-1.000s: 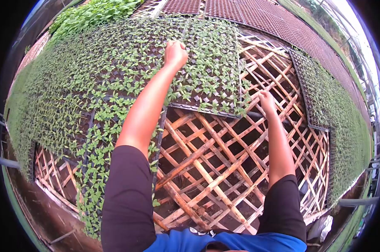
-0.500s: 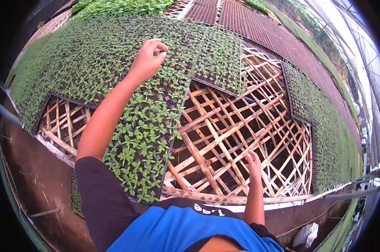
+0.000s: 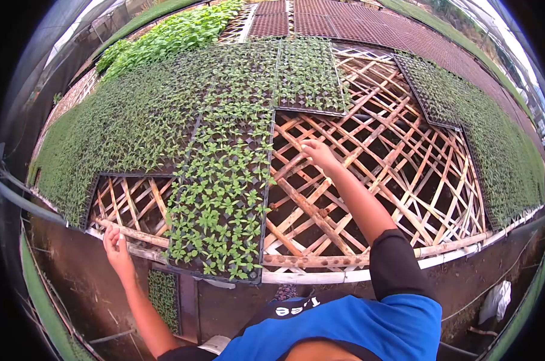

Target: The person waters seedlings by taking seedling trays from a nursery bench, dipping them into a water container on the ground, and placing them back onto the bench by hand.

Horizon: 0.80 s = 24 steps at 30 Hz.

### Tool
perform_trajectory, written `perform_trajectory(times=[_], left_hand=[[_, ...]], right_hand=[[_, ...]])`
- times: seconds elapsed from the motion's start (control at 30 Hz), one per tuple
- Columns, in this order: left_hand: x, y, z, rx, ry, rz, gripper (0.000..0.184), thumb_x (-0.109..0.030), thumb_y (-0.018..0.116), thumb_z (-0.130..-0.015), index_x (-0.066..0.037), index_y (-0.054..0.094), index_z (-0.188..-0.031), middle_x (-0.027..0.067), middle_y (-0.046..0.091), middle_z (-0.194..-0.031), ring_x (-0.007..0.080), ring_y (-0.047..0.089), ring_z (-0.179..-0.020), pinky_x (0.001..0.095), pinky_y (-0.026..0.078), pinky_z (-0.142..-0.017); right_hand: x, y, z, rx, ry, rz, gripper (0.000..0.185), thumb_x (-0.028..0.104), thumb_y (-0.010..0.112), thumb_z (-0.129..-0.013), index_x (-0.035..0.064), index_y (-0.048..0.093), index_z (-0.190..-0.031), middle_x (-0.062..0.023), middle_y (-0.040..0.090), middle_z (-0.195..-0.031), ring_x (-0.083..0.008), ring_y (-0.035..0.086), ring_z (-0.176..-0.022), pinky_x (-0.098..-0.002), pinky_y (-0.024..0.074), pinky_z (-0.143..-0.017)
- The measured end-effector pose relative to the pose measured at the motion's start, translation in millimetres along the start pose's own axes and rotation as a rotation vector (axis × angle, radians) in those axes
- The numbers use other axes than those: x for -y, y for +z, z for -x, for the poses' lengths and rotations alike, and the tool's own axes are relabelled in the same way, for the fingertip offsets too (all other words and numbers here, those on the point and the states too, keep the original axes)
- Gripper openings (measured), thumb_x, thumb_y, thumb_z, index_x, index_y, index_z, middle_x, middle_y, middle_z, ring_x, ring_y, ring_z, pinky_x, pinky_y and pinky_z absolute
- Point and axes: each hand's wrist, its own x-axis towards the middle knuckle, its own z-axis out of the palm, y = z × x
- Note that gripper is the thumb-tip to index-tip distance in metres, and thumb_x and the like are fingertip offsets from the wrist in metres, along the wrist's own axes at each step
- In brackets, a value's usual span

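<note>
My left hand (image 3: 118, 249) hovers by the bench's front rail, near the left gap in the trays. Its thumb stands apart from loosely bent fingers, with nothing visible in them. Above the bare bamboo lattice (image 3: 350, 174), my right hand (image 3: 319, 154) reaches forward, fingers loosely bent and slightly apart; no held object shows. Between the hands lies a dark seedling tray (image 3: 263, 240) of leafy green seedlings (image 3: 218, 207). A second tray of smaller seedlings (image 3: 308, 75) sits just beyond my right hand. Neither hand appears to touch a plant.
Dense seedlings (image 3: 128, 126) cover the left side, and more trays (image 3: 489, 144) line the right. Reddish-brown trays (image 3: 344, 27) and taller bright plants (image 3: 176, 33) stand at the back. Below the rail (image 3: 314, 277) are a small seedling tray (image 3: 163, 295) and a white bag (image 3: 495, 301).
My left hand has drawn back from over the far seedlings to the front left. My right hand has moved forward and left over the lattice. The view has turned left.
</note>
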Motion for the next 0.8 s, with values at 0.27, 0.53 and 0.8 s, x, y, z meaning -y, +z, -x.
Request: perform_trajectory(times=[0.27, 0.53, 0.8], left_hand=[[94.8, -117.3, 72.2, -0.216, -0.109, -0.29, 0.018, -0.008, 0.047, -0.081, 0.0, 0.051, -0.096, 0.0128, 0.046, -0.113, 0.0192, 0.045, -0.099, 0.0303, 0.035, -0.085], [65.0, -105.4, 112.0, -0.292, -0.397, -0.33, 0.022, -0.012, 0.053, -0.077, -0.001, 0.051, -0.097, 0.0097, 0.05, -0.1, 0.0211, 0.047, -0.085, 0.0299, 0.043, -0.067], [71.8, -84.6, 99.3, -0.327, -0.526, -0.283, 0.023, -0.011, 0.054, -0.077, 0.0, 0.052, -0.098, 0.0099, 0.05, -0.097, 0.0207, 0.048, -0.083, 0.0315, 0.043, -0.071]], right_hand=[[11.4, 37.8, -171.4, -0.427, 0.469, -0.767, 0.01, 0.013, 0.049, -0.076, 0.0044, 0.05, -0.081, -0.0041, 0.045, -0.067, -0.0148, 0.044, -0.054, -0.0269, 0.0419, -0.05], [11.8, 20.4, -250.2, -0.636, 0.284, -1.121, 0.01, 0.011, 0.055, -0.077, 0.0024, 0.05, -0.077, -0.0079, 0.053, -0.064, -0.0159, 0.051, -0.05, -0.0249, 0.0418, -0.04], [-28.3, 24.8, -256.0, -0.609, 0.231, -0.847, 0.015, 0.013, 0.059, -0.075, 0.0075, 0.046, -0.079, -0.0047, 0.054, -0.066, -0.0135, 0.054, -0.052, -0.0207, 0.0366, -0.038]])
